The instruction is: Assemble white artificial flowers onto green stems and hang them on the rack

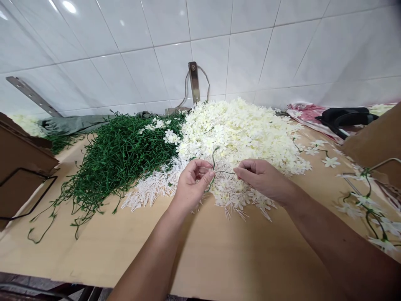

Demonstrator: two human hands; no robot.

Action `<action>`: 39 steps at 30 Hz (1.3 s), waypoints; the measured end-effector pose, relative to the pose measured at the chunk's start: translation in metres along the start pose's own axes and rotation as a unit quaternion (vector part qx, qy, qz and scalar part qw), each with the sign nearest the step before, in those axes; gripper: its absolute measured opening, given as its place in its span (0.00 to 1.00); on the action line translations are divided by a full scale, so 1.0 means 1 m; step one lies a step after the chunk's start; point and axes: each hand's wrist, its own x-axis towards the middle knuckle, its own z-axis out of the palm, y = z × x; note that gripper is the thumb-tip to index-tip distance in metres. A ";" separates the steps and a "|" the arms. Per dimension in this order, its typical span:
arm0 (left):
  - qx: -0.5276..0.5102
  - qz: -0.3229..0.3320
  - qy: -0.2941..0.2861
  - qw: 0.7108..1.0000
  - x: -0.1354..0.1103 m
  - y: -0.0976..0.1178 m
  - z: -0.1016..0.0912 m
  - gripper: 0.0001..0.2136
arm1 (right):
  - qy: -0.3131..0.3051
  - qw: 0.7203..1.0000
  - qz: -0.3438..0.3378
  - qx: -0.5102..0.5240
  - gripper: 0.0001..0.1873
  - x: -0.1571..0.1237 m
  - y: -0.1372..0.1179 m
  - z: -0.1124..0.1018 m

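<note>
Right at the dial's centre, over the bench (203,259), a thin green stem (224,172) is held up: it is pinched between thumb and fingers by the left hand (194,177), and its three-o'clock end is nipped by the right hand (258,175), presumably so that it is kept steady. Green stems are heaped (125,146) at ten o'clock, white flowers (238,129) between twelve and one, probably so that both are easily reached. Now the count: two hands, two big heaps, one stem gripped, though whether it is branched or crossed by another cannot be told; the heaped pieces are too tangled to be numbered.
</note>
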 end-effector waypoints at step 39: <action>-0.005 -0.207 -0.335 0.919 -0.011 0.015 0.011 0.08 | -0.107 0.982 -0.088 -0.131 0.13 -0.035 -0.002 -0.013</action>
